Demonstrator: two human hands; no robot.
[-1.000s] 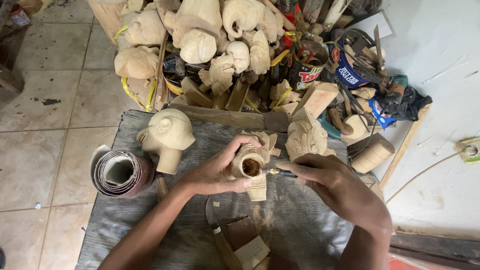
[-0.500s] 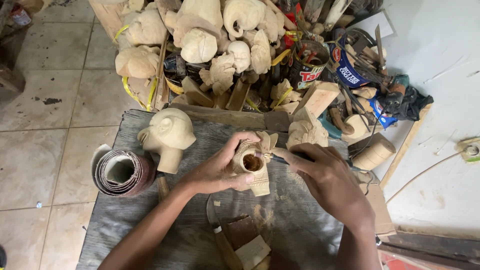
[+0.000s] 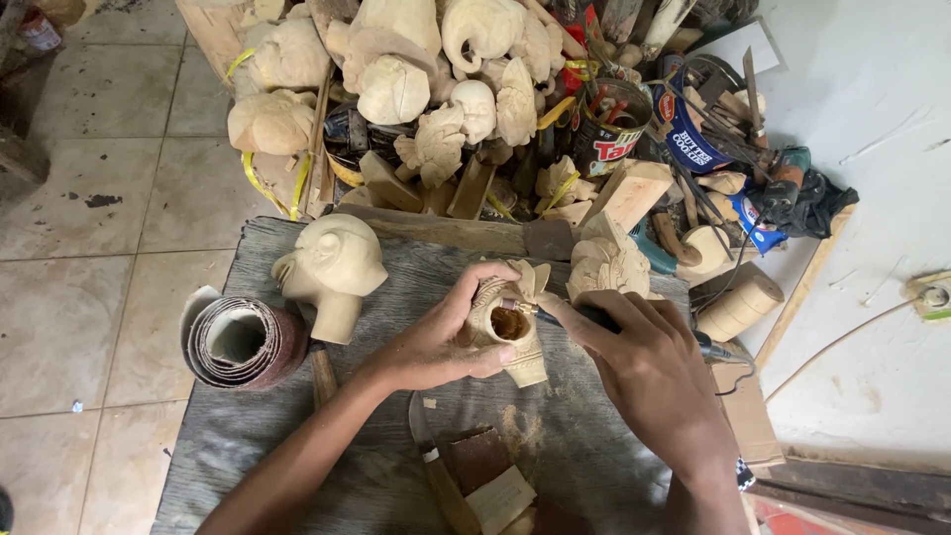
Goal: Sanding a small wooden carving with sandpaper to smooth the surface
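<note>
While the left hand [image 3: 446,342] clenched the stiff, fragile-looking carving [image 3: 505,327] round its body, right-hand fingers [image 3: 584,322] gripped a tool [image 3: 555,312] beside it.

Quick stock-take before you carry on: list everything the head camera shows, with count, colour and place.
Small hollow pale-wood carving: one, tan, held at mat centre.
Thin dark rotary tool: one, black, tip at the carving's hollow.
Pale wooden head bust: one, cream, mat's left.
Rolled reddish-brown sandpaper: one roll, mat's left edge.
Grey cloth mat: one, under the work.
Unfinished wooden carvings: many, pale, heaped at top.
Printed metal tins: two, top right, holding tools.
Sandpaper scraps: several, brown, bottom centre.
Left hand: grips the carving.
Right hand: holds the tool.
</note>
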